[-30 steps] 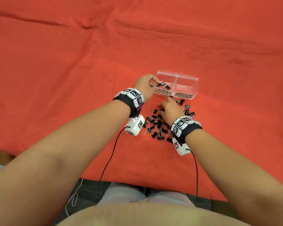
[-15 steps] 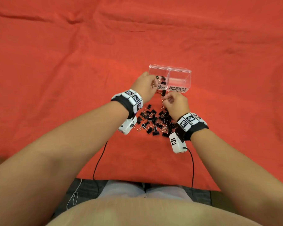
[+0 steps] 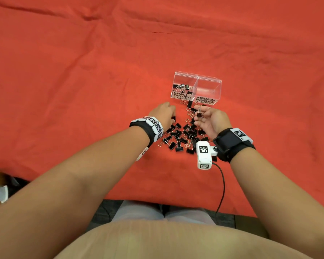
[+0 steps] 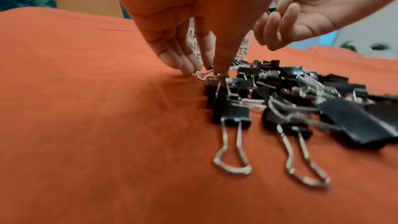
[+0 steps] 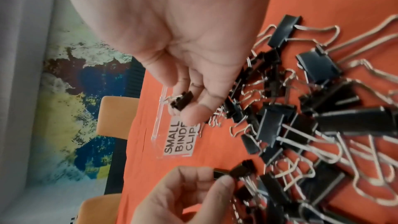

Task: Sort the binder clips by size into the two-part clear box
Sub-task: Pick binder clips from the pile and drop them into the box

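Note:
The two-part clear box (image 3: pixel 218 90) stands beyond the pile, labelled SMALL and MEDIUM. Several small clips (image 3: pixel 182 87) lie in its left part; the right part looks bare. Black binder clips (image 3: pixel 183 135) of two sizes lie heaped on the cloth. My left hand (image 3: pixel 171 116) reaches down at the heap's far left edge and pinches a small clip (image 5: pixel 234 171) between thumb and forefinger. My right hand (image 3: pixel 199 112) is turned palm up above the heap, just in front of the box, and holds another small clip (image 5: pixel 183 102) in its fingertips.
A red cloth (image 3: pixel 82 90) covers the whole table, wrinkled at the back. A loose clip (image 3: pixel 189 104) lies right against the box's front. Orange chairs (image 5: pixel 116 117) stand behind the table. A cable (image 3: pixel 222 189) runs from my right wrist camera over the near edge.
My left hand left the box's small part and came back down to the heap. My right hand rose from the heap with a small clip and turned palm up.

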